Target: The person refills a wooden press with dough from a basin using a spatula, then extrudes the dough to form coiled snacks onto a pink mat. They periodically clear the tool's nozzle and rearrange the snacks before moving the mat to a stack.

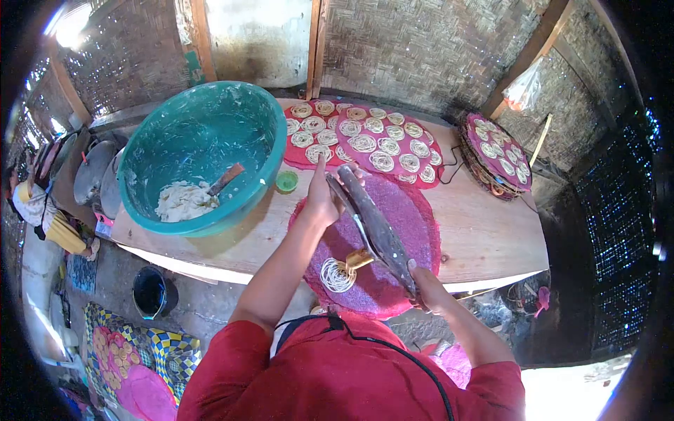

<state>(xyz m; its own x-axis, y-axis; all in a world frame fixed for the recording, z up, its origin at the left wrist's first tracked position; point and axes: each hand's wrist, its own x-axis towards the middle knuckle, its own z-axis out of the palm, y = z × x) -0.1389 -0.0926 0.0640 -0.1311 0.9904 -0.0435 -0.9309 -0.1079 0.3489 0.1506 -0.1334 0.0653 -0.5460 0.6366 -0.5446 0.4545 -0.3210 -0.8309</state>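
Note:
A dark wooden hand press with two long handles slants across the middle of the view. My left hand is closed round its far end, the thumb pointing away from me. Around the near end, my right hand is closed as well. A brass-coloured cylinder sticks out from the press toward the left. By its mouth, a round nest of pale dough strands lies on a round pink mesh cloth. Whether strands still hang from the cylinder is hard to tell.
A big green basin holds pale dough and a wooden-handled tool. Beside it sits a small green cup. Pink cloths with several dough nests lie at the back, and stacked trays stand right. A black bucket is on the floor.

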